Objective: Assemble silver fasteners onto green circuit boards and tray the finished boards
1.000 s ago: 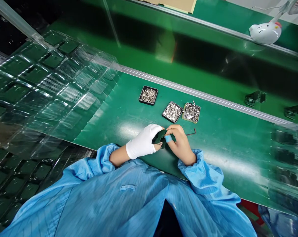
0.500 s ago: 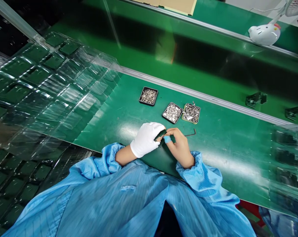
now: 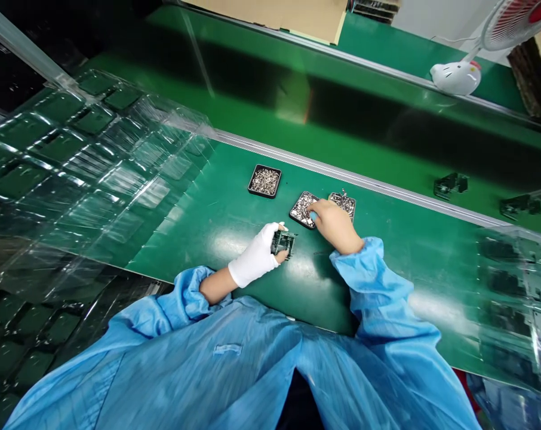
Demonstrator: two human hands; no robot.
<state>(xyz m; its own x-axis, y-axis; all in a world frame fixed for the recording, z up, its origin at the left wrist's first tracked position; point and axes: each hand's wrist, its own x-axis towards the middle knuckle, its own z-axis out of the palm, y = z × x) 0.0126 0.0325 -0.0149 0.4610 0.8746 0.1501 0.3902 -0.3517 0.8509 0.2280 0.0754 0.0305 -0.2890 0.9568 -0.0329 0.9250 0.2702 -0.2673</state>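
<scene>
My left hand (image 3: 255,258), in a white glove with bare fingertips, grips a small green circuit board assembly (image 3: 285,243) by its edges above the green table. The board's open side faces up. My right hand (image 3: 335,224), bare with a light-blue wrap on one finger, has its fingertips bent down into the middle tray (image 3: 298,221) of small shiny metal parts. Whatever those fingertips pinch is hidden. Partly behind that hand stands another tray (image 3: 353,210) of metal parts. Farther left is a black tray (image 3: 263,195) filled with tiny screw-like pieces.
Stacked clear plastic trays (image 3: 100,143) cover the table's left side; more trays (image 3: 521,298) with boards lie at right. Beyond the metal rail (image 3: 364,177) sit two board assemblies (image 3: 451,185). A white fan (image 3: 456,77) and cardboard (image 3: 270,13) occupy the upper ledge.
My right hand has left the circuit board and moved up and right to the middle tray. My left hand keeps the board, now more exposed. The whole view has shifted slightly.
</scene>
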